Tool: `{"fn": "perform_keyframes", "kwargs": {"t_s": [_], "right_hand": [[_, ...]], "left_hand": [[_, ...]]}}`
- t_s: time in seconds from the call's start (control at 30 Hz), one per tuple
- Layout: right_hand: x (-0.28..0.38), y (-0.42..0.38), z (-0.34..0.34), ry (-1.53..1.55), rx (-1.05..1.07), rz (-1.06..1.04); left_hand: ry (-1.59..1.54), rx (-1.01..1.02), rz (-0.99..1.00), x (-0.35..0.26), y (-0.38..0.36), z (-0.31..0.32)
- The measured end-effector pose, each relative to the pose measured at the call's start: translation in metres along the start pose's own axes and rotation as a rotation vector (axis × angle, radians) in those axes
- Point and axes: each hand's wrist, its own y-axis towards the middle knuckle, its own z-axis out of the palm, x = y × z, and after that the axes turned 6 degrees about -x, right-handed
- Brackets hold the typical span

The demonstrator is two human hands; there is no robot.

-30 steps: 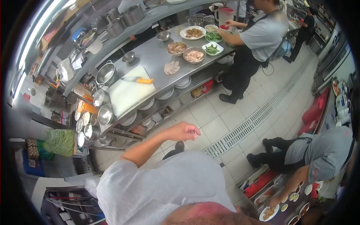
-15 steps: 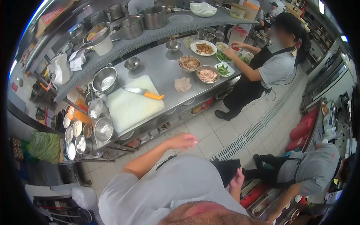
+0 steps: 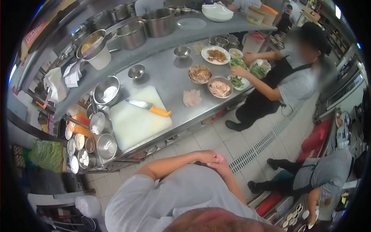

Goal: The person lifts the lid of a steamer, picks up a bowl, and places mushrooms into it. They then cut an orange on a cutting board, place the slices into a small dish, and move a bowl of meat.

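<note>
Left hand [image 3: 207,156] and right hand [image 3: 220,164], lower centre: touching in front of the torso, forearms angled inward. Fingers of each drawn in together, against the other hand; how they interlock cannot be told for certain at this size. No item visible in either.

Present step, as judged: a pause, no handling. Any reach to the table [image 3: 166,86] would call for parting the hands and extending an arm.

Board [image 3: 135,125], left of centre: flat on the table, near its edge. Knife [image 3: 156,110]: lying on the board, orange handle towards the right.

Meat [image 3: 192,98], centre: loose on the table, between board and bowl [image 3: 221,97].

Co-worker [image 3: 299,83], upper right: standing, arms over greens [image 3: 237,81].
</note>
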Motion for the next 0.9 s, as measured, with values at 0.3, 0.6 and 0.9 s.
{"fn": "perform_keyframes", "kwargs": {"t_s": [0.3,0.6,0.9], "right_hand": [[0.037,0.092,-0.076,-0.46,0.074,0.147],[0.027,0.147,-0.157,-0.155,-0.011,0.273],[-0.032,0.109,-0.251,-0.666,-0.315,0.549]], "left_hand": [[0.349,-0.13,-0.094,0.004,0.046,-0.066],[0.3,-0.317,-0.094,-0.038,0.043,-0.121],[-0.035,-1.291,0.331,-0.2,-0.12,-0.36]]}}
